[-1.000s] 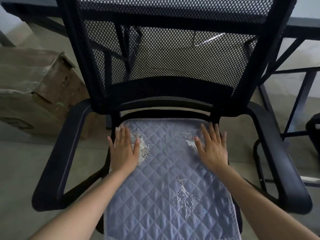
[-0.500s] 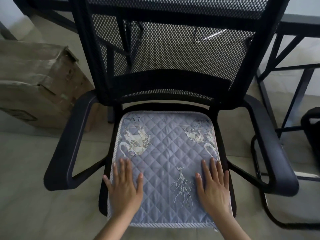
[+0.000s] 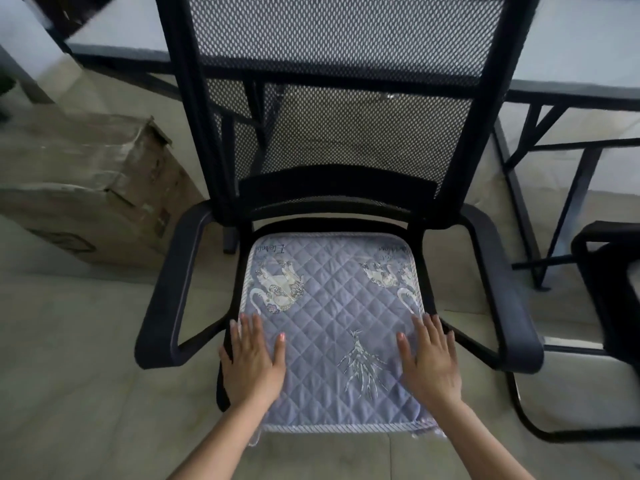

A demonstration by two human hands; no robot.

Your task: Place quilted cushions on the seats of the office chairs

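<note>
A lilac quilted cushion [image 3: 332, 317] with printed animals and a plant lies flat on the seat of a black mesh-backed office chair [image 3: 346, 109]. It covers the seat from the backrest to the front edge. My left hand [image 3: 252, 362] rests palm down on the cushion's front left part, fingers spread. On the front right part my right hand [image 3: 429, 362] lies flat in the same way. Neither hand grips anything.
A worn cardboard box [image 3: 86, 188] sits on the floor left of the chair. A grey table with black legs [image 3: 571, 77] stands behind it. Part of a second black chair [image 3: 609, 289] shows at the right edge. The floor is pale tile.
Both hands slid from the cushion's rear part toward its front edge. The view has pulled back, so the whole cushion now shows.
</note>
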